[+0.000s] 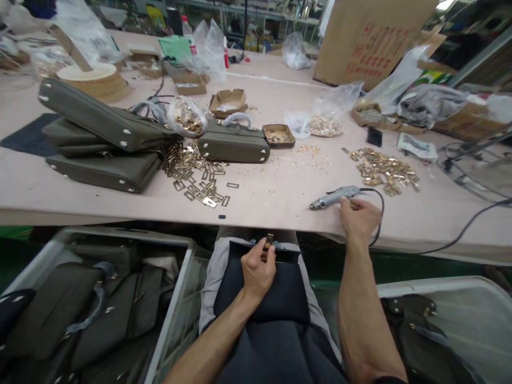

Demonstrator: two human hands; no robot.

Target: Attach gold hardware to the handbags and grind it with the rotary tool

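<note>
Left hand: the left hand (258, 269) rests on a dark bag (262, 290) lying in the person's lap, below the table edge; fingers and thumb are pinched together on a small gold clasp (269, 241) at the bag's upper rim.
Dark bag: lies flat across the lap, upper rim toward the table, clasp standing upright at the middle of that rim.
Left bin: a grey bin (176, 298) beside the left knee holds several olive bags (60, 309) stacked loosely.
Right bin: a translucent bin (440, 285) beside the right forearm holds another olive bag (416, 320).
Right hand: the right hand (358, 218) lies at the near table edge; fingers are curled loosely around the rear end of a grey power tool (334, 197), touching it; whether the grip is firm cannot be told.
Power tool: lies flat on the table (280, 197), tip pointing left, black cord (380, 213) looping off behind the hand.
Loose hardware, left: gold metal plates (196, 173) spread on the table between the stacked bags and a single olive bag.
Loose hardware, right: a second pile of gold parts (380, 169) lies beyond the tool.
Finished bags: three olive bags (104, 138) stacked at far left; one olive bag (234, 144) stands alone mid-table.
Small trays: a cardboard tray of gold parts (279, 135) sits just beside the single bag.
Far edge: a large cardboard box (368, 37) stands at the back.
</note>
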